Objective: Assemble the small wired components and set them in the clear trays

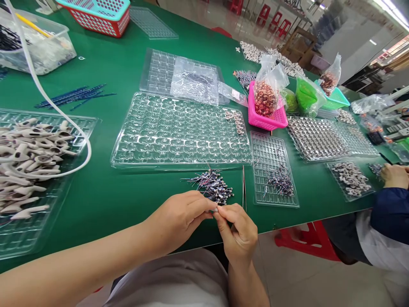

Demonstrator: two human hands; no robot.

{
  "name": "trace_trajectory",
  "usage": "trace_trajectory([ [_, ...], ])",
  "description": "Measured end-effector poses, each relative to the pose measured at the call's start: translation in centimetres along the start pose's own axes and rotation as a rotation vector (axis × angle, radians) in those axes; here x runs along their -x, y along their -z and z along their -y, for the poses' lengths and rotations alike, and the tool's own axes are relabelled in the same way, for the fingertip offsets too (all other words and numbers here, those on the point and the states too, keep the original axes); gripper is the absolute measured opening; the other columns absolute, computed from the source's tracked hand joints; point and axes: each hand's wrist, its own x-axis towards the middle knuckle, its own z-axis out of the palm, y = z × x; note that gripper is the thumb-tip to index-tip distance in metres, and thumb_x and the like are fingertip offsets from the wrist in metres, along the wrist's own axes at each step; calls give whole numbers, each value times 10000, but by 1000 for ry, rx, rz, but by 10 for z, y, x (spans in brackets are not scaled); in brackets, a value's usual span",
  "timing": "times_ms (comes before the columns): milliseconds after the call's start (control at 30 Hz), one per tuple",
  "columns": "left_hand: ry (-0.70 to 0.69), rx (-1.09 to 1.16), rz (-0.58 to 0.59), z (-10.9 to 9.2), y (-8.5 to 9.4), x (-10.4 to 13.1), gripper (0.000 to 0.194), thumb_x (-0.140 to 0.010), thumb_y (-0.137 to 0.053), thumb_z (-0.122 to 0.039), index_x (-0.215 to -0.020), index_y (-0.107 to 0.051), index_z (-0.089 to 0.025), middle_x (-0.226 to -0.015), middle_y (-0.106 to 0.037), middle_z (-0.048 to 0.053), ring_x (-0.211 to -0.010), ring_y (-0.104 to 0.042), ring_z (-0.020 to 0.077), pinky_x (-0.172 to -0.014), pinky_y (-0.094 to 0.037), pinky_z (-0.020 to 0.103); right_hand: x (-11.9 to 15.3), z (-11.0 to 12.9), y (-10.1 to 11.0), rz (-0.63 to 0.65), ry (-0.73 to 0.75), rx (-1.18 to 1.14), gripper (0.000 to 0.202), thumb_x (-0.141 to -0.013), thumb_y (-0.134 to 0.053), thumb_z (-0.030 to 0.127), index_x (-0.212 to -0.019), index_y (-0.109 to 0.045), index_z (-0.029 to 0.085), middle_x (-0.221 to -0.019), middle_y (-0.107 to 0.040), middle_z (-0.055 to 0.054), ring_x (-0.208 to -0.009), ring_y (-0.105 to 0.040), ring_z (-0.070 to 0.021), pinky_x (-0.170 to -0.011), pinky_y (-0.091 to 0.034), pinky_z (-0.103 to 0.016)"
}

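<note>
A small pale part (215,209) sits between the fingertips of both hands, just in front of a pile of wired pieces (217,189); the fingers hide most of it. The left hand (182,217) and right hand (239,232) each pinch it with thumb and forefinger. Beside the pile lie tweezers (244,187). Beyond is a wide clear tray (179,145), with a few pale pieces in its far right corner. A smaller tray (260,170) holds more wired pieces.

All this rests on a green table (99,192), with a pink basket (268,122) farther back and a heap of grey pieces (35,157) on the left. Another person's hand (394,175) works at the far right. Red stools (263,15) stand on the shiny floor behind.

A white label (235,93) on a plastic bag is too small to read.

The left forearm slants in from the lower left, back of the hand upward; the right rises steeply, its other fingers curled.
</note>
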Motion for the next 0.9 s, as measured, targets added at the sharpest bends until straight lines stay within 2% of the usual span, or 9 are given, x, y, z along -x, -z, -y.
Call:
trace_trajectory([
  [167,-15,-24,-6,-1,0,-1,120,-977,-529,-128,-1053,-620,-145,-836,-731,40,-742,-647,163,-664,-529,256,-2,0,0,10,11,17,318,-854,-664,24,-1068,-685,257,-914,-742,-27,-774,-681,-158,-670,-555,-320],
  [300,24,-11,-2,-1,-1,0,128,-973,-537,-139,-1049,-640,-141,-844,-735,42,-751,-658,165,-672,-534,258,-2,1,-1,21,-14,32,265,-867,-642,42,-1041,-668,240,-888,-717,-22,-778,-660,-150,-681,-541,-301],
  [433,119,16,34,-4,-1,0,204,-938,-598,-150,-1137,-640,-134,-855,-729,40,-754,-671,162,-686,-544,261,-1,4,-3,15,-121,22,129,-892,-606,93,-915,-616,220,-807,-640,3,-719,-598,-122,-641,-489,-255],
  [567,223,44,64,-8,3,-3,316,-883,-661,-144,-1197,-619,-149,-942,-736,38,-807,-692,164,-738,-552,271,0,3,-2,-42,-230,3,108,-914,-574,144,-834,-567,215,-743,-546,32,-625,-498,-93,-561,-410,-218],
  [733,249,49,55,-11,9,-5,144,-906,-632,-196,-1043,-661,-167,-877,-728,17,-791,-684,163,-720,-532,260,0,1,-2,-57,-267,-14,109,-914,-580,166,-820,-556,217,-740,-519,42,-614,-464,-88,-553,-384,-209],
  [900,193,28,-22,-11,10,-6,123,-936,-591,-183,-1044,-648,-167,-837,-709,15,-775,-666,155,-702,-512,251,0,2,-2,-62,-249,-17,111,-911,-582,161,-818,-561,216,-733,-519,44,-611,-468,-86,-548,-380,-204],
])
